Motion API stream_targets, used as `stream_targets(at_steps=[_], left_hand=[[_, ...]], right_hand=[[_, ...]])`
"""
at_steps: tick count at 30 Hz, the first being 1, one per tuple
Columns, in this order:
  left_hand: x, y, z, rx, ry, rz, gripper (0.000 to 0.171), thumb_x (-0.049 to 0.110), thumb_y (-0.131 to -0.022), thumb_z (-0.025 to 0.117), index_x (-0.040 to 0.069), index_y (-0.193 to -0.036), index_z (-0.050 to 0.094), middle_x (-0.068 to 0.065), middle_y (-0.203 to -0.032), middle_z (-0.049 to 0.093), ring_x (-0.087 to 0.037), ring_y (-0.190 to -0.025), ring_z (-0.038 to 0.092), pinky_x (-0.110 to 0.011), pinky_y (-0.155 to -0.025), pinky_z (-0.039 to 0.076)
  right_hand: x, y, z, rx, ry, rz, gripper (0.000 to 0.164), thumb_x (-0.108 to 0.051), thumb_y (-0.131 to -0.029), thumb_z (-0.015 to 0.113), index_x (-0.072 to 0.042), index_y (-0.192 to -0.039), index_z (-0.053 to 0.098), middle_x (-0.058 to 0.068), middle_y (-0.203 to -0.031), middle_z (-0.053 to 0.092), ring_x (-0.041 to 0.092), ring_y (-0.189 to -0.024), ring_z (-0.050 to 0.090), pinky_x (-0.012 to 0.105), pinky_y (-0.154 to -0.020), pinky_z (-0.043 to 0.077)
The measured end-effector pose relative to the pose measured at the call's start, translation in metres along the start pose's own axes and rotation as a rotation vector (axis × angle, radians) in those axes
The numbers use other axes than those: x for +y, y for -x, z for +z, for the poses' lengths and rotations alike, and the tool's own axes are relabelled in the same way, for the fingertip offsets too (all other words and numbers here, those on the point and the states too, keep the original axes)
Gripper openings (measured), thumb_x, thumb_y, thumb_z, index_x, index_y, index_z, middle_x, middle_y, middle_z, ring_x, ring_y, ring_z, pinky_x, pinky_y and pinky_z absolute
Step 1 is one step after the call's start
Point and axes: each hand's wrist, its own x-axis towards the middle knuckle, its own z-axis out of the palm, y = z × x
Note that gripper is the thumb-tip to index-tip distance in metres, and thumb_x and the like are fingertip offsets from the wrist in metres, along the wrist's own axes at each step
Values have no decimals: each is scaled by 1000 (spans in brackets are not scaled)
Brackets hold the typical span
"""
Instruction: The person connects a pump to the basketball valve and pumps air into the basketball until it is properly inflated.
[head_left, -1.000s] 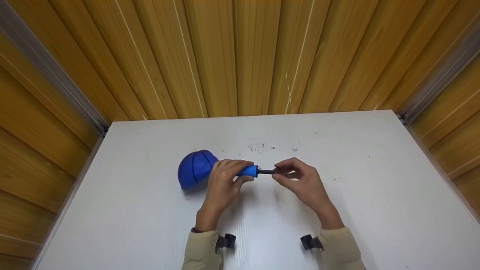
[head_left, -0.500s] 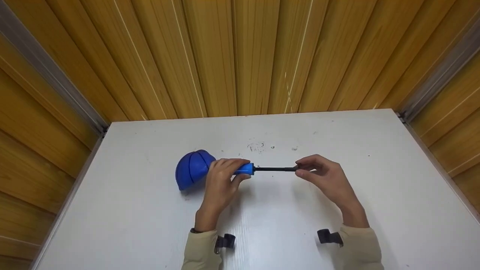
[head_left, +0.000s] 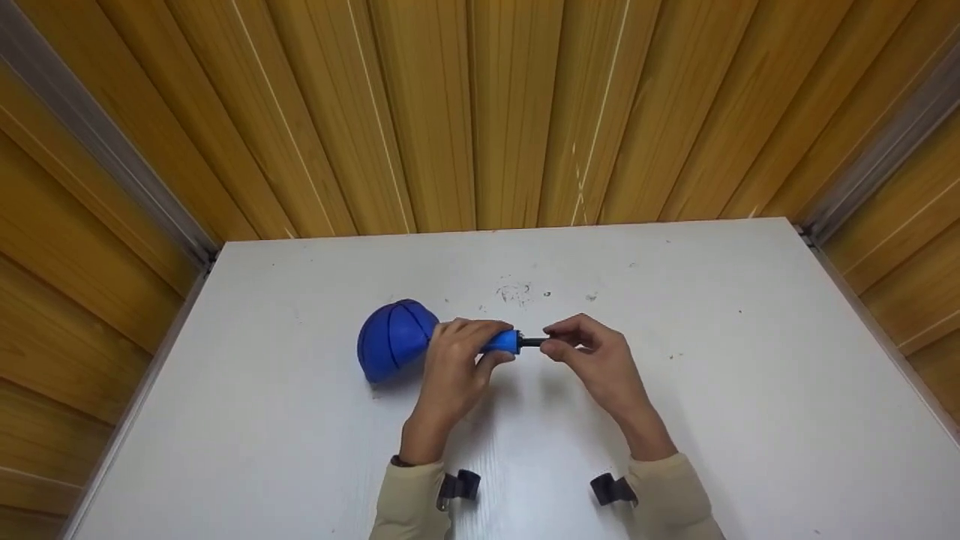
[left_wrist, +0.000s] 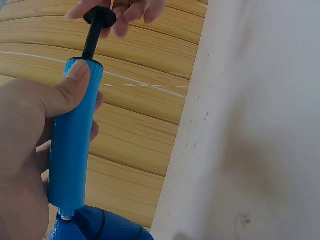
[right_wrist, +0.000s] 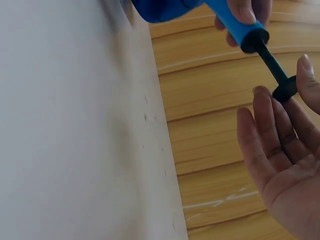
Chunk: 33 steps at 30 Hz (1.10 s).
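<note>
A half-collapsed blue ball point(head_left: 394, 341) with dark seam lines lies on the white table. My left hand point(head_left: 455, 367) grips the blue barrel point(left_wrist: 73, 140) of a hand pump, thumb along its side. At the barrel's lower end a metal needle point(left_wrist: 65, 217) meets the ball, seen in the left wrist view. A short length of black plunger rod point(head_left: 532, 342) sticks out of the barrel's other end. My right hand point(head_left: 600, 364) pinches the round black pump handle point(right_wrist: 285, 90) between thumb and fingers.
The white tabletop point(head_left: 750, 390) carries dark scuff marks behind the hands. Yellow wood-patterned wall panels point(head_left: 510, 112) stand at the back and both sides. A black wrist-camera mount point(head_left: 460, 486) juts inward from the left sleeve, and another mount point(head_left: 613, 489) from the right.
My right hand draws the plunger out to the right, then comes back left, leaving only a short piece of rod showing. My left hand shifts slightly right; the ball stays nearly in place.
</note>
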Motion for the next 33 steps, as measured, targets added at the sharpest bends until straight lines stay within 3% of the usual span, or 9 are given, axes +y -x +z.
stream_targets(at_steps=[4, 9, 12, 19, 24, 28, 33], left_hand=[[0, 0, 0, -10, -1, 0, 31, 22, -90, 84, 10, -118, 79, -2, -116, 79, -24, -106, 70, -45, -93, 49], [-2, 1, 0, -40, 1, -5, 32, 24, -91, 84, 10, -119, 79, -2, -117, 79, -23, -109, 70, -46, -97, 50], [-5, 1, -1, -55, 8, -2, 32, 25, -92, 83, 11, -120, 79, -2, -117, 78, -23, -111, 70, -46, -98, 50], [-10, 1, -7, -6, 5, -19, 33, 19, -88, 87, 11, -119, 79, -2, -117, 79, -24, -110, 70, -47, -98, 50], [-10, 1, -7, -22, 9, -17, 33, 19, -89, 86, 10, -120, 79, -2, -118, 78, -24, -110, 70, -48, -97, 51], [-10, 1, -7, -5, 4, -22, 31, 18, -89, 86, 9, -118, 79, -2, -117, 78, -24, -110, 70, -47, -96, 51], [-8, 2, -6, -9, 16, -18, 31, 18, -89, 86, 8, -117, 79, -3, -117, 78, -25, -109, 70, -47, -95, 50]], right_hand=[[2, -1, 13, -9, -46, -10, 18, -7, -96, 80, -3, -112, 75, 10, -100, 74, 23, -91, 71, 33, -83, 61], [3, 1, 9, -17, 4, 21, 19, -11, -94, 83, -7, -111, 76, 8, -101, 73, 24, -93, 69, 31, -83, 58], [-1, 2, -3, -22, 43, 56, 20, -13, -94, 84, -6, -110, 75, 8, -102, 73, 25, -94, 68, 30, -82, 56], [-9, 6, -44, 24, 135, 71, 18, -6, -96, 80, -1, -111, 73, 10, -106, 71, 23, -101, 68, 27, -85, 56], [-10, 9, -61, 22, 107, 84, 22, -7, -95, 81, 1, -113, 72, 13, -107, 72, 23, -100, 71, 28, -86, 57], [-10, 8, -59, -8, 51, 79, 27, -10, -93, 84, 1, -115, 73, 15, -109, 72, 25, -100, 73, 29, -88, 58], [-11, 6, -42, -22, 24, 85, 26, -9, -92, 85, -1, -114, 74, 14, -108, 72, 26, -97, 74, 30, -90, 58]])
